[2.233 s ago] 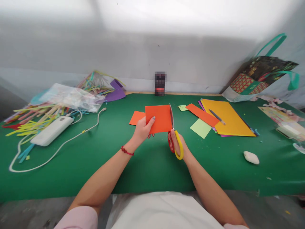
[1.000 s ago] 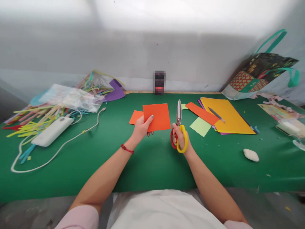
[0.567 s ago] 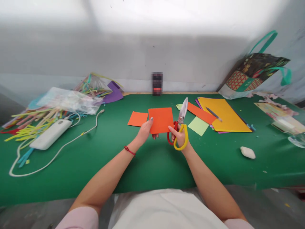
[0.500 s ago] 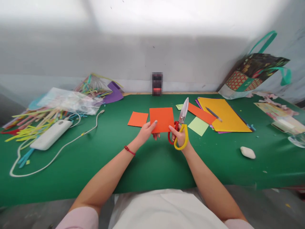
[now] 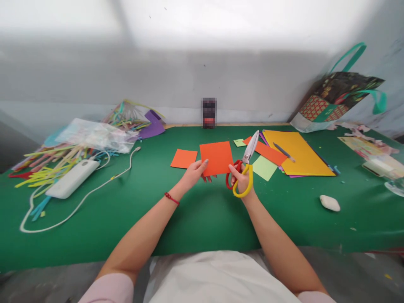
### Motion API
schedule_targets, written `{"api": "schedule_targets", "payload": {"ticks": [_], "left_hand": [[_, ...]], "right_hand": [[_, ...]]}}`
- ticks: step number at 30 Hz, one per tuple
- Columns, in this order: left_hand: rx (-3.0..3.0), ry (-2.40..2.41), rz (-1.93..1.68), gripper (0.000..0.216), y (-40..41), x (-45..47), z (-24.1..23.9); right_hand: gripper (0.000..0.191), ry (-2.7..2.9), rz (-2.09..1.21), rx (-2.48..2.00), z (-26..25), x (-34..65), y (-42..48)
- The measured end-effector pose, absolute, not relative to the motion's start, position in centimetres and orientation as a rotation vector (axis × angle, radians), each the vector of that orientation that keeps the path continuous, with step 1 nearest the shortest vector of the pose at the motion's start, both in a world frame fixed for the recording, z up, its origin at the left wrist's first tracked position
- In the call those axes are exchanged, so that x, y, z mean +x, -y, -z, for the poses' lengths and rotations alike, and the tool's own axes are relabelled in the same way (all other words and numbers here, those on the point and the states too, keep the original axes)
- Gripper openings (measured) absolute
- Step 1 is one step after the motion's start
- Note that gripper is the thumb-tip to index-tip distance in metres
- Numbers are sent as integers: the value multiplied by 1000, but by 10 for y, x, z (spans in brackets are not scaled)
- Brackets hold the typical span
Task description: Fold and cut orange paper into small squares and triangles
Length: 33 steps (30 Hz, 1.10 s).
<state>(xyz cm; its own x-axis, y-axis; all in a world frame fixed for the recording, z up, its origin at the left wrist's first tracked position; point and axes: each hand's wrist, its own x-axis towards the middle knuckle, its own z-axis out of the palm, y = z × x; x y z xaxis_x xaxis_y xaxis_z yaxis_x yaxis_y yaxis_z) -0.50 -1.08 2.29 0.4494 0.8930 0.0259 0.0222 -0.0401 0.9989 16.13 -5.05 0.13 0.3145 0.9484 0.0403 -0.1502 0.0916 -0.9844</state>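
Observation:
My left hand [image 5: 196, 171] pinches the left lower side of an orange sheet of paper [image 5: 216, 157], thumb on top and fingers beneath. At the sheet's lower right corner is my right hand [image 5: 241, 180], its thumb on the paper's edge. Scissors [image 5: 251, 149] with one red and one yellow handle hang in that same hand, blades closed and pointing up and away. A smaller-looking orange paper piece [image 5: 184, 158] lies on the table left of the held sheet. To the right lie a light green square [image 5: 265, 167] and an orange strip [image 5: 270, 153].
The green tabletop [image 5: 202, 227] carries a yellow paper stack [image 5: 307, 155] with a pen [image 5: 284, 152]. At left are a white power bank [image 5: 73, 179] with cable and a heap of paper strips [image 5: 47, 164]. A white case [image 5: 330, 203] and a bag [image 5: 339, 99] are at right.
The scissors have tilted further to the right, and my right hand has shifted slightly right. The view has moved a little. Both hands still hold the orange sheet.

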Motion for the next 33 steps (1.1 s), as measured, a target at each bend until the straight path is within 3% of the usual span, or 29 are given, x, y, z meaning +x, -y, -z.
{"api": "schedule_targets", "payload": {"ticks": [10, 14, 20, 33], "left_hand": [[1491, -809, -1162, 18, -2, -21, -26], [1456, -771, -1148, 12, 3, -18, -28], [1208, -871, -1099, 38, 1, -17, -25], [1080, -739, -931, 41, 0, -18, -24]], "right_hand": [[44, 815, -1119, -1162, -4, 159, 50], [32, 895, -1070, -1211, -6, 159, 50], [23, 885, -855, -1238, -12, 157, 54], [23, 760, -777, -1229, -9, 159, 52]]}}
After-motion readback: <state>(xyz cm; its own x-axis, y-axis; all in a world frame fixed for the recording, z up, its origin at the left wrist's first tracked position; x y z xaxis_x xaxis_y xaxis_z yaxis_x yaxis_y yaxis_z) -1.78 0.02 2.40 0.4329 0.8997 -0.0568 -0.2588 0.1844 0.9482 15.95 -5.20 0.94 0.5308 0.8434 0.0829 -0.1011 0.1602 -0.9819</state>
